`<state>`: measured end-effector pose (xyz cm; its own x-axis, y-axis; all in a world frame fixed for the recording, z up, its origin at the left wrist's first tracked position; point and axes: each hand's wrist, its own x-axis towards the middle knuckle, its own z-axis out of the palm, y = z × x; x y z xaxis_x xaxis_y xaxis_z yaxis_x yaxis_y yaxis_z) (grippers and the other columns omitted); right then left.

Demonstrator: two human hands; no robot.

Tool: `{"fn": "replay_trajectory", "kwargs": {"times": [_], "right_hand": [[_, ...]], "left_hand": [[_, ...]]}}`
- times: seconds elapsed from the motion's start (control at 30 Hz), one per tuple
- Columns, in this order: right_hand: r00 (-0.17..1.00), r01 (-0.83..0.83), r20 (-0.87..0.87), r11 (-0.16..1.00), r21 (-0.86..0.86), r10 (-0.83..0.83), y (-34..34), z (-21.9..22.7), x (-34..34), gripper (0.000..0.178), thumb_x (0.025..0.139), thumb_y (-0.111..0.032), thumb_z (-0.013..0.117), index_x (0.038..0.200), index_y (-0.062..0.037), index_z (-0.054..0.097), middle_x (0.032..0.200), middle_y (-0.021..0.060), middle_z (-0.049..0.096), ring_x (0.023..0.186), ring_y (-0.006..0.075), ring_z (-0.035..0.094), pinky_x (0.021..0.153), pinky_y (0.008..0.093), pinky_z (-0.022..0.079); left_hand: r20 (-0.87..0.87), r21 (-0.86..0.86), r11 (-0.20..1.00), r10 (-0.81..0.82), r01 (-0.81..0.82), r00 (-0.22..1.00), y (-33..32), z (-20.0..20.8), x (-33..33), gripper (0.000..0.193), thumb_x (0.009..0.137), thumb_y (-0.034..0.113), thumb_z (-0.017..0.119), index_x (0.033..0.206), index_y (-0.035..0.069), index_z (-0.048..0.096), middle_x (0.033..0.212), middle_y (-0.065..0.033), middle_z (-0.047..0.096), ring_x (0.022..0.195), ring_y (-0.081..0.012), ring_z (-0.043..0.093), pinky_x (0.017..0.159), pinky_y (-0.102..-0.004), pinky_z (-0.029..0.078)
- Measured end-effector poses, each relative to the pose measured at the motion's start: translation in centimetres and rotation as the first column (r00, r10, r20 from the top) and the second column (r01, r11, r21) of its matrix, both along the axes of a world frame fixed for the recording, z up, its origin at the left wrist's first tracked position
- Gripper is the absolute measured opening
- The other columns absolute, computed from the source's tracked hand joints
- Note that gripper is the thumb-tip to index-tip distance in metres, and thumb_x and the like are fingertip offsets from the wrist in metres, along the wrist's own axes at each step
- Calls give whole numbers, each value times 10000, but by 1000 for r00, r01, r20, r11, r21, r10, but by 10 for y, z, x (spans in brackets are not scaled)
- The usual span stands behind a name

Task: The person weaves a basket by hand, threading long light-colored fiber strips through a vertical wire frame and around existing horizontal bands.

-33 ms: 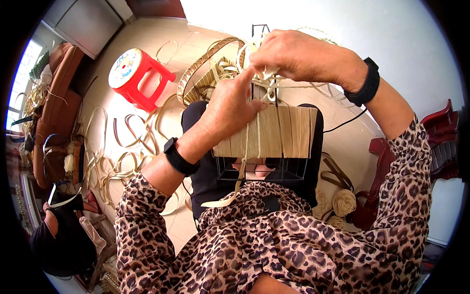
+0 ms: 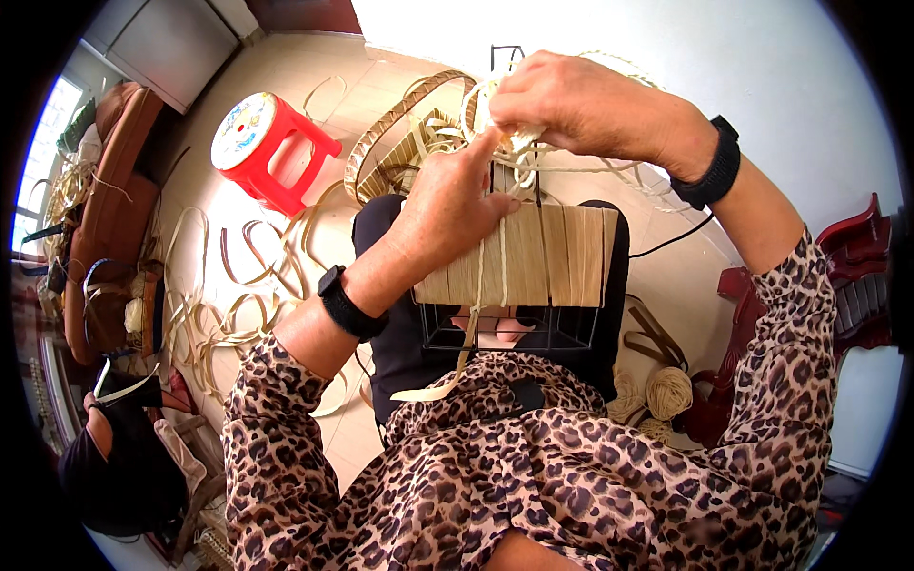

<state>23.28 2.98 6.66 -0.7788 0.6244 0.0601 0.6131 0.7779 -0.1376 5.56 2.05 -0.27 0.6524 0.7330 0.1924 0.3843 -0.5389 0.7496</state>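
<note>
Across my knees rests a black wire frame [image 2: 571, 333], partly covered by a panel of flat tan strips [image 2: 562, 257]. My left hand [image 2: 447, 205] is closed at the panel's far edge, its thumb lying along that edge beside a cord; its other fingertips are partly hidden. Just beyond, my right hand [image 2: 581, 109] pinches a bunched cream cord [image 2: 522, 143] above the frame. A twisted length of this cord drops to the panel edge by my left thumb. Two thin cords run down over the panel, and a pale flat strip [image 2: 428, 392] hangs toward my lap.
A woven strip basket [image 2: 381, 176] with a curved handle stands beyond my left knee. A red stool [image 2: 276, 157] is farther left, with loose strips [image 2: 214, 333] on the floor. Cord balls [image 2: 668, 393] lie by my right leg, near dark red carved furniture [image 2: 743, 381]. A person [image 2: 124, 466] is at far left.
My right hand has shifted slightly up, and the cord loop under it is drawn up and looks narrower. My left hand stays in place.
</note>
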Motion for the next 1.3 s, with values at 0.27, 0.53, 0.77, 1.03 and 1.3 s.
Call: {"fn": "replay_trajectory", "kwargs": {"times": [0.27, 0.53, 0.77, 1.03, 1.3], "right_hand": [[976, 183, 6, 844, 504, -216, -34, 1, -26, 68, 703, -129, 533, 762, -118, 565, 685, 24, 544, 712, 172, 535, 688, 301, 375], [980, 102, 165, 993, 52, -109, 11, -9, -2, 153, 559, -79, 667, 605, -26, 531, 626, 118, 553, 638, 296, 538, 693, 370, 421], [916, 208, 335, 975, 72, -221, 12, -8, -22, 167, 515, -168, 726, 587, -51, 631, 557, 117, 565, 581, 296, 561, 592, 369, 424], [883, 302, 421, 937, -173, -207, 21, 14, -18, 235, 659, -127, 670, 820, 37, 623, 788, 183, 612, 763, 277, 605, 689, 334, 492], [883, 340, -280, 925, -172, -376, -19, 0, 1, 342, 736, -200, 585, 989, 30, 569, 957, 172, 576, 855, 275, 557, 734, 349, 463]], "left_hand": [[-66, -8, 999, -38, 37, 997, 8, 1, 2, 519, 650, 105, 737, 1105, -10, 517, 699, -131, 607, 607, -189, 591, 569, -297, 478], [-162, -210, 952, -261, 225, 952, 10, 6, 8, 191, 677, 136, 666, 816, 14, 617, 659, -190, 595, 679, -338, 601, 633, -390, 475], [174, 69, 997, 18, -30, 985, -12, -9, 2, 390, 683, 52, 678, 1053, 65, 556, 639, -110, 574, 542, -197, 577, 506, -308, 444], [25, 22, 999, -46, 45, 999, -7, 5, -3, 496, 688, 72, 682, 1145, 96, 492, 723, -138, 604, 544, -199, 589, 510, -323, 448], [-148, -68, 988, -145, 136, 978, 14, 8, 3, 489, 692, 195, 683, 1120, 14, 530, 854, -200, 622, 801, -282, 627, 723, -356, 488]]}}
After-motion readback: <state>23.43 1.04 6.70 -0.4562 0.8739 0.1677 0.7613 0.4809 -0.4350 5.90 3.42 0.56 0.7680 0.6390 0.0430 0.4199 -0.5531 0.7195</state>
